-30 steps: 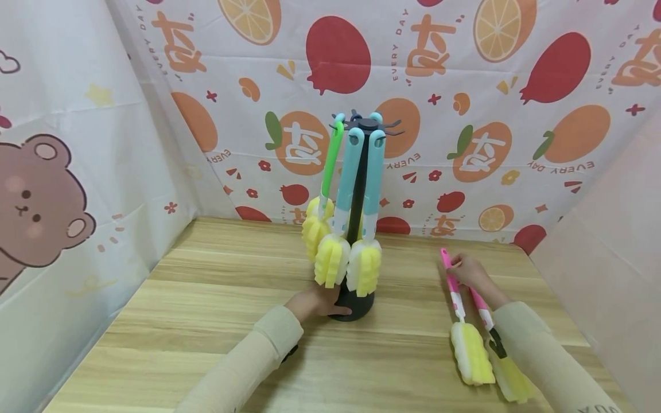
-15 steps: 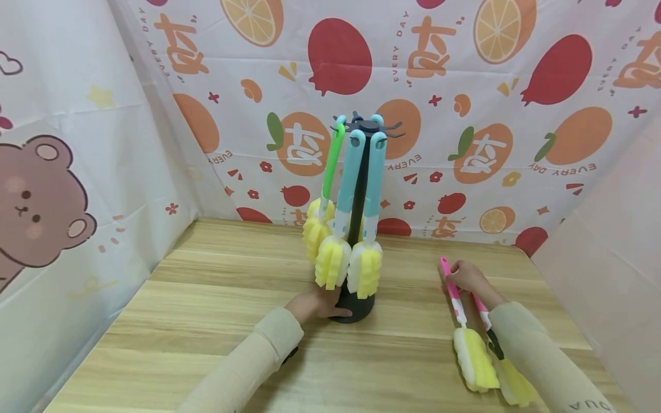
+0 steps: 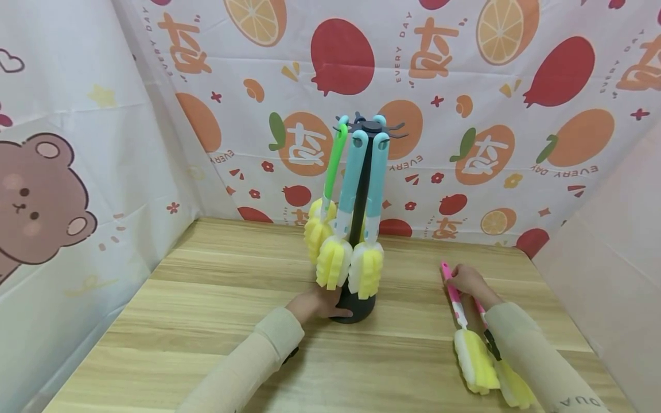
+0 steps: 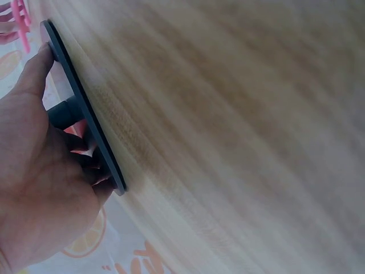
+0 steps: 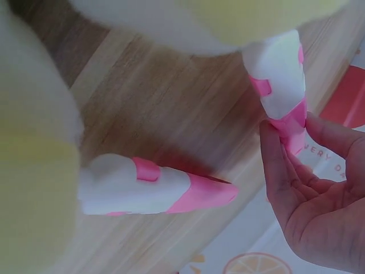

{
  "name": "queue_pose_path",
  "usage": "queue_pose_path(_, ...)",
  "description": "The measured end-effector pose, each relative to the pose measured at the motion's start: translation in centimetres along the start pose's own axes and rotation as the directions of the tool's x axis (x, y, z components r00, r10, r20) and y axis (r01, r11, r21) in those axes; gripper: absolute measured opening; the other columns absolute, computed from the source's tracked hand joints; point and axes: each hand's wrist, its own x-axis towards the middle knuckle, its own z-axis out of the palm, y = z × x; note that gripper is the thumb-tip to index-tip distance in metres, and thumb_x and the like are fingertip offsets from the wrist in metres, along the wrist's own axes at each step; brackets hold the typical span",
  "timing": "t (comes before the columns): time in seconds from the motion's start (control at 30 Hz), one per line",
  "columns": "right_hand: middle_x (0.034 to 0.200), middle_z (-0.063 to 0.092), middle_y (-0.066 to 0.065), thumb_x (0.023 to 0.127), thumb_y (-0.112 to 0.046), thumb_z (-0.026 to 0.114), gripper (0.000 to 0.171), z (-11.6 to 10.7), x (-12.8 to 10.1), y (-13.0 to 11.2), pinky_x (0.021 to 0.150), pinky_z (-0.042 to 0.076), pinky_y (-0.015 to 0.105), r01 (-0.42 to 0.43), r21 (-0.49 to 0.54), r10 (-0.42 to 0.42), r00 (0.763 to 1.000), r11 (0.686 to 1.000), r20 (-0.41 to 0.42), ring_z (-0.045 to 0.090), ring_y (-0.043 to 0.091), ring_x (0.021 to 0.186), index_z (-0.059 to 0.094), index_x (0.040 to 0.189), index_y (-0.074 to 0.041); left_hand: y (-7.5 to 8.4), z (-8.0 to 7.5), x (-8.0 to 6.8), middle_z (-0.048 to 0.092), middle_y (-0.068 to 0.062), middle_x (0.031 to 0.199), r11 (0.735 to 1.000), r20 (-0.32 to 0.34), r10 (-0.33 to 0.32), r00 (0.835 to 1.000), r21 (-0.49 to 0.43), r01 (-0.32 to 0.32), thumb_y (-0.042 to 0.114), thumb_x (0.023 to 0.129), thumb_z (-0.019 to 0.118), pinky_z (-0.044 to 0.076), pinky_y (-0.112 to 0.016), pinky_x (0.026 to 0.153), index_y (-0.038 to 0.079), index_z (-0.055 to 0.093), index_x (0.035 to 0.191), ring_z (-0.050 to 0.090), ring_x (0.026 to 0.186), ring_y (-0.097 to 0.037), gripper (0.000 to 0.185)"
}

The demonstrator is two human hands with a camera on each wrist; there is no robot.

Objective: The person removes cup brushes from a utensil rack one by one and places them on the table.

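In the head view, a black rack (image 3: 361,308) stands upright at the middle of the table. Light-blue-handled sponge brushes (image 3: 376,183) and a green-handled sponge brush (image 3: 335,160) hang from its hooks. My left hand (image 3: 322,301) holds the rack low down: the left wrist view has the thumb on the round base (image 4: 88,111) and the fingers about the post. On the right, my right hand (image 3: 467,281) pinches the pink handle of a sponge brush (image 3: 475,361) between thumb and fingers. Beside it lies another pink-handled sponge brush (image 3: 511,384), partly covered by the right sleeve.
A wood-grain table (image 3: 217,275) carries everything. Behind it hangs a fruit-printed cloth (image 3: 237,132). A bear-printed cloth (image 3: 41,201) closes the left side, and a pale cloth (image 3: 609,258) the right.
My right hand and the pinched pink brush have shifted slightly toward me. The left hand keeps its hold on the rack, which has stayed in place.
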Motion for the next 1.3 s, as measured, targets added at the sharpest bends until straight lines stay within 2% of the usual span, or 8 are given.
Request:
queue_pose_path(0.2,0.075,0.053,0.013,0.08,-0.009,0.062,0.024,0.22,0.13,0.37,0.051,0.044,0.024,-0.002,-0.011,0.002,1.0,1.0,0.003,0.051,0.018,0.061,0.053,0.089,0.012,-0.11,0.1,0.02,0.017,-0.022,0.143,1.0,-0.015,0.011,1.0,-0.016,-0.011,0.05,0.083,0.062,0.017,-0.037,0.105,-0.007,0.012,0.141,0.016,0.132,-0.03,0.095)
queue_pose_path(0.43,0.074,0.053,0.012,0.08,-0.01,0.064,0.024,0.47,0.2,0.5,0.05,0.043,0.023,-0.009,-0.023,0.009,1.0,1.0,0.009,0.05,0.018,0.06,0.053,0.086,0.01,-0.09,0.07,0.05,0.02,-0.022,0.142,1.0,-0.027,0.027,0.999,0.012,-0.026,0.051,0.083,0.061,0.018,-0.037,0.105,-0.007,0.012,0.141,0.018,0.131,-0.029,0.095)
queue_pose_path(0.93,0.074,0.052,0.011,0.079,-0.011,0.065,0.024,0.63,0.33,0.6,0.049,0.041,0.023,-0.017,-0.032,0.017,1.0,0.999,-0.001,0.049,0.018,0.061,0.053,0.084,0.008,-0.09,0.12,0.09,0.018,-0.022,0.143,1.0,-0.01,0.007,1.0,0.001,-0.007,0.051,0.084,0.06,0.017,-0.037,0.106,-0.006,0.012,0.141,0.017,0.132,-0.029,0.094)
queue_pose_path(1.3,0.073,0.053,0.012,0.079,-0.011,0.065,0.024,0.66,0.47,0.48,0.05,0.041,0.023,-0.019,-0.036,0.019,1.0,0.999,0.005,0.049,0.019,0.06,0.054,0.085,0.01,0.2,0.35,-0.01,0.022,-0.022,0.141,0.998,-0.05,0.015,0.999,0.062,-0.012,0.051,0.084,0.06,0.017,-0.037,0.105,-0.007,0.016,0.139,0.02,0.131,-0.03,0.092)
